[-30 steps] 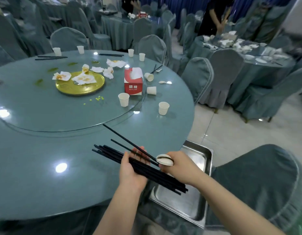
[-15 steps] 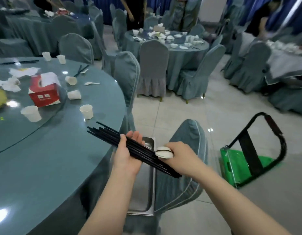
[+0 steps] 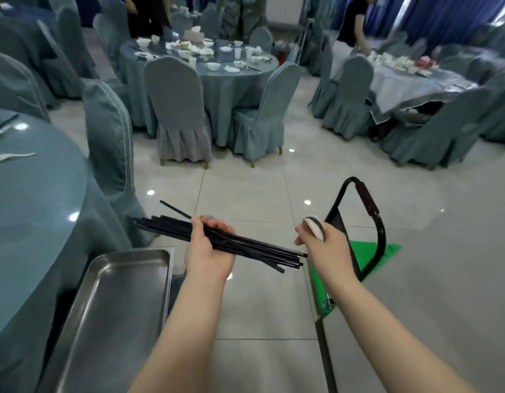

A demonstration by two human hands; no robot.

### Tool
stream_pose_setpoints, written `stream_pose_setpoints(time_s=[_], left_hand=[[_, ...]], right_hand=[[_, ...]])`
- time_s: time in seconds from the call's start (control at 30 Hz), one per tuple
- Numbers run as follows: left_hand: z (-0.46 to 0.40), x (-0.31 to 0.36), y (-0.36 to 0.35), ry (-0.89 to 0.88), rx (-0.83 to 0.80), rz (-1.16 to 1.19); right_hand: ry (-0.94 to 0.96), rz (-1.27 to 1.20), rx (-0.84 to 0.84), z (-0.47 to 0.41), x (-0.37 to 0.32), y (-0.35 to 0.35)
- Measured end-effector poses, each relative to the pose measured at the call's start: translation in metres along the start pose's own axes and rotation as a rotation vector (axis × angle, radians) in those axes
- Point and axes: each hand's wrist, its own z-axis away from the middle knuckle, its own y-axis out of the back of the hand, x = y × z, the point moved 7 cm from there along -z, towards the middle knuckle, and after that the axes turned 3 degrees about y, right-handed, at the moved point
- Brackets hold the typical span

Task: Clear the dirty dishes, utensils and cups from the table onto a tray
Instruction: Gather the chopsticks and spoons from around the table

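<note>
no readable text, labels, brands, numbers or signs anywhere

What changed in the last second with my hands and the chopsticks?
The right hand let go of the chopsticks and moved away to the right, still gripping the small dishes. The left hand still holds the bundle, no longer over the table. The tray remains empty.
</note>
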Motion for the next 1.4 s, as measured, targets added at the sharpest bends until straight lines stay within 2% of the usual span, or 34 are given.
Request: stream_pose_setpoints(time_s=[0.1,0.17,0.37,0.57,0.87,1.0,1.1,1.23,1.4], left_hand=[[-0.027,-0.022,-0.009,-0.019,0.048,-0.013],[-0.047,-0.034,-0.016,-0.022,0.075,-0.025],[-0.122,-0.048,-0.044,-0.037,0.097,0.004],[-0.198,-0.021,-0.09,-0.09,0.131,0.083],[-0.261,0.067,-0.103,-0.281,0.222,0.213],[-0.299,0.096,-0.11,-0.408,0.212,0.344],[-0.327,0.11,-0.114,-0.489,0.226,0.439],[-0.347,0.127,-0.112,-0.604,0.28,0.535],[-0.352,0.154,-0.092,-0.754,0.341,0.654]], right_hand=[[-0.153,-0.172,0.13,-0.034,0.03,0.004],[-0.203,-0.265,0.135,-0.056,0.042,-0.005],[-0.148,-0.167,-0.019,-0.149,0.046,-0.038],[-0.129,-0.099,-0.136,-0.253,0.036,-0.074],[-0.13,0.062,-0.614,-0.367,0.012,-0.185],[-0.073,0.071,-0.816,-0.418,-0.007,-0.243],[0.042,0.169,-1.015,-0.457,-0.022,-0.28],[0.043,0.172,-1.244,-0.496,-0.038,-0.331],[0.142,0.244,-1.396,-0.508,-0.058,-0.402]])
